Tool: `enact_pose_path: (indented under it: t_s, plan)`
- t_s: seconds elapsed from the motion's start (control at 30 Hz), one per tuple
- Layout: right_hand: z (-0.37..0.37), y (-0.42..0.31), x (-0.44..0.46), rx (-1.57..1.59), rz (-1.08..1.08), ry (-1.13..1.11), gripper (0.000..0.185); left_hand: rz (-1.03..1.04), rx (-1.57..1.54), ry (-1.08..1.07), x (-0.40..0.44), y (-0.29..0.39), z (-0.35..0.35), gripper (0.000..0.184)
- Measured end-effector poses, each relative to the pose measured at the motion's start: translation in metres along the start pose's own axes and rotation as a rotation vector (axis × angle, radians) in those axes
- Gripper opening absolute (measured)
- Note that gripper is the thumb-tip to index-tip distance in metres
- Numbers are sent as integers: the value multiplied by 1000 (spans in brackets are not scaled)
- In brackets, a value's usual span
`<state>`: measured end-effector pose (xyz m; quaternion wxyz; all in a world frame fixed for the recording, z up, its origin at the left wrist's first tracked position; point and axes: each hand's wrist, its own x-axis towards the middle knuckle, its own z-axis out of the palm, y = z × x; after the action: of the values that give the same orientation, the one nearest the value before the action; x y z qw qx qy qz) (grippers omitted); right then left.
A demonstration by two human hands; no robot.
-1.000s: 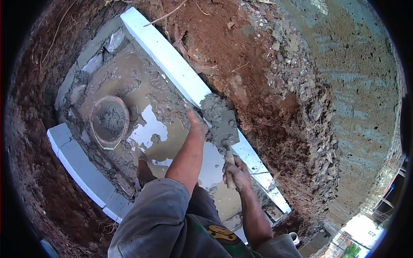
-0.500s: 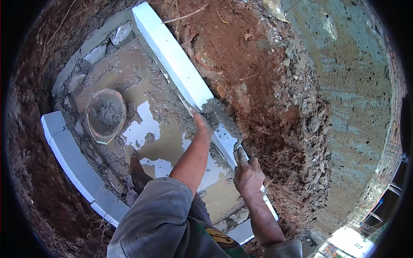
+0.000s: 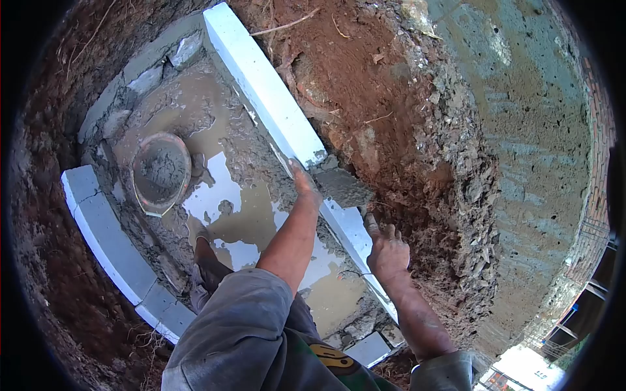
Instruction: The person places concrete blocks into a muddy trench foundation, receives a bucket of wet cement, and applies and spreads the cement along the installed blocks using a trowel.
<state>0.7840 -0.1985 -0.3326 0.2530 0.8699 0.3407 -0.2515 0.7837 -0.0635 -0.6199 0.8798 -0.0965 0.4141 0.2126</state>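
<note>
My right hand [image 3: 389, 253] is closed round the handle of a trowel [image 3: 345, 188], whose mortar-coated blade lies across the long white block wall [image 3: 267, 98]. Against the inner side of that wall rests my left hand [image 3: 305, 182], its fingers pointing up along the edge beside the blade. Some grey mortar [image 3: 331, 163] sits at the end of the upper block, next to the trowel. Whether the left fingers grip anything is hard to see.
A round bucket of mortar [image 3: 161, 171] stands in the muddy water [image 3: 248, 218] at left. A curved block wall [image 3: 117, 251] runs along the lower left. Red soil [image 3: 365, 85] rises beyond the straight wall, with a plastered wall [image 3: 531, 163] at far right.
The trowel has swept the mortar heap off the block top, baring white surface. My right hand has moved up and to the right, and the blade has turned crosswise. My left hand stays against the wall.
</note>
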Motion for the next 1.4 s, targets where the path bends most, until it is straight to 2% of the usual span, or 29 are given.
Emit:
enact_pose_path:
  t_s: [0.07, 0.1, 0.17, 0.3, 0.33, 0.43, 0.5, 0.63, 0.73, 0.9, 0.93, 1.0, 1.07, 1.17, 1.27, 1.37, 1.4]
  plan:
    - [2, 0, 3, 53, 38, -68, 76, -5, 17, 46, -15, 2, 16, 87]
    - [8, -4, 5, 30, 26, -5, 76, -4, 20, 70, -22, 4, 24, 87]
    - [12, -16, 14, -21, 24, 35, 76, 7, -4, 25, -13, 0, 18, 87]
    - [-15, -15, 20, 34, 34, -32, 70, -2, 6, -35, -20, 6, 21, 91]
    - [-16, -14, 7, 58, 57, 48, 67, -8, 11, 0, -19, 9, 21, 92]
    - [-14, -3, -35, 191, 122, 54, 66, 11, 64, 127, -8, 5, 10, 94]
    - [-6, 4, -56, 181, 168, -37, 68, 84, 188, 215, 1, -1, 7, 95]
    - [37, 9, -68, 195, 189, -99, 71, 69, 165, 183, -15, 4, 20, 95]
    - [80, 6, -48, 222, 105, 46, 69, 76, 179, 142, -9, 6, 18, 93]
    - [87, -6, -23, 273, 131, 108, 64, 39, 209, 7, -16, 26, 21, 89]
    - [82, -5, -22, 275, 119, 143, 63, 1, 254, 88, -27, 31, 29, 87]
    - [80, -1, -18, 285, 107, 179, 63, -35, 345, 118, -68, 49, 61, 87]
    - [77, 2, -11, 271, 99, 232, 61, -8, 515, 84, -57, 53, 45, 84]
    - [65, -3, -2, 347, 123, 178, 61, -8, 409, 10, -53, 44, 27, 85]
    - [66, -6, -14, 362, 104, 136, 56, -7, 324, 202, -41, 24, 27, 75]
    - [81, -3, -47, 396, 18, 118, 50, -24, 214, 52, 1, 9, -11, 88]
    - [95, -4, -52, 686, -43, 217, 50, -54, 194, 109, -2, 8, -9, 88]
